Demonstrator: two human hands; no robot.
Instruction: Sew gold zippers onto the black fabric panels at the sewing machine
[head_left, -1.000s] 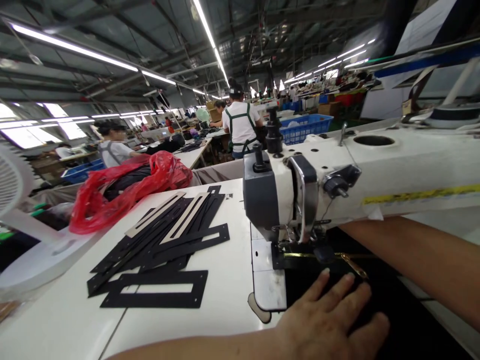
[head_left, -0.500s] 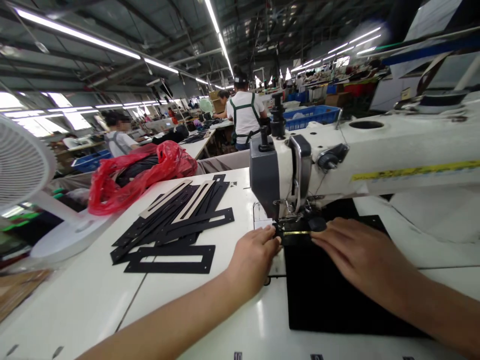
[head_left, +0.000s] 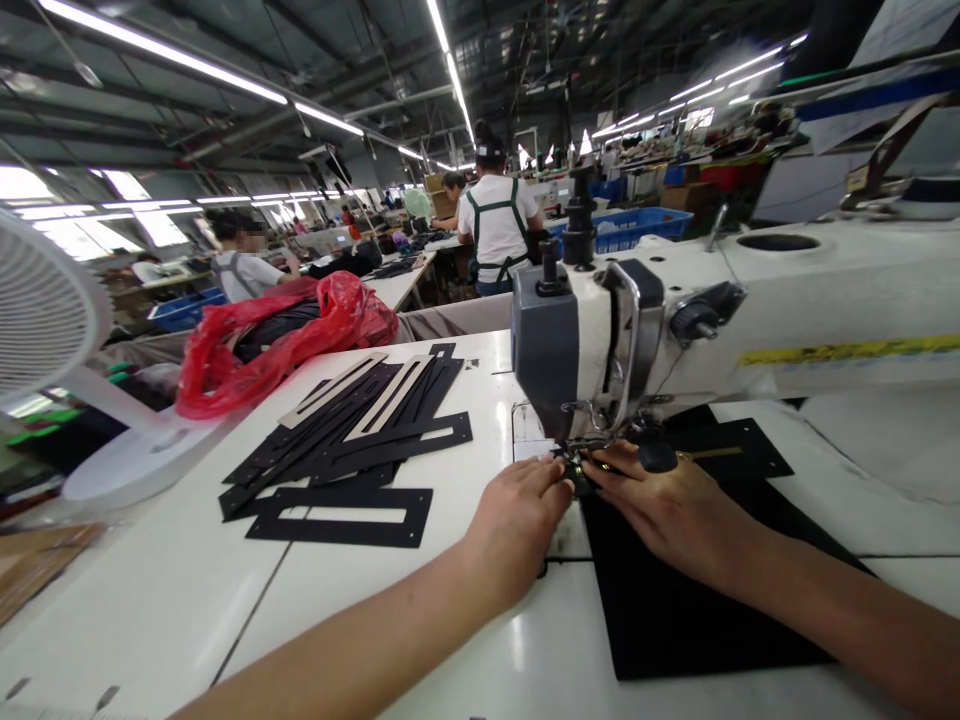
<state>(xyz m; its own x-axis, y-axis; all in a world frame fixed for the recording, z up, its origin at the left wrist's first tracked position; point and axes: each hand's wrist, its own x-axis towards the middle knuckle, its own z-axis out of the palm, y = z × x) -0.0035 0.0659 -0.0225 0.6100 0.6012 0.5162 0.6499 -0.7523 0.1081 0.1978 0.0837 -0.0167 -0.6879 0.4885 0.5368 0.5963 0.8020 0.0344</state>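
Observation:
A black fabric panel [head_left: 675, 610] lies on the white table under the sewing machine [head_left: 559, 340]. Across its upper part is a black slotted strip [head_left: 757, 450], with a zipper-like line in its slot. My left hand [head_left: 521, 515] is left of the needle area, fingers bent together at the strip's left end; what they pinch, if anything, is hidden. My right hand [head_left: 667, 500] rests on the strip and panel just right of the presser foot, fingers stretched forward and pressing down. Left of my hands lies a pile of black slotted strips [head_left: 352, 425].
A red plastic bag [head_left: 352, 315] with dark material sits at the table's back left. A white fan [head_left: 112, 430] stands at the left edge. Beyond are a blue basket [head_left: 637, 228] and a person in a white shirt [head_left: 499, 225].
The panel and strip have turned, the panel's lower edge swinging rightward and the strip's right end showing more. My right hand has moved left, closer to the needle. The view has shifted slightly.

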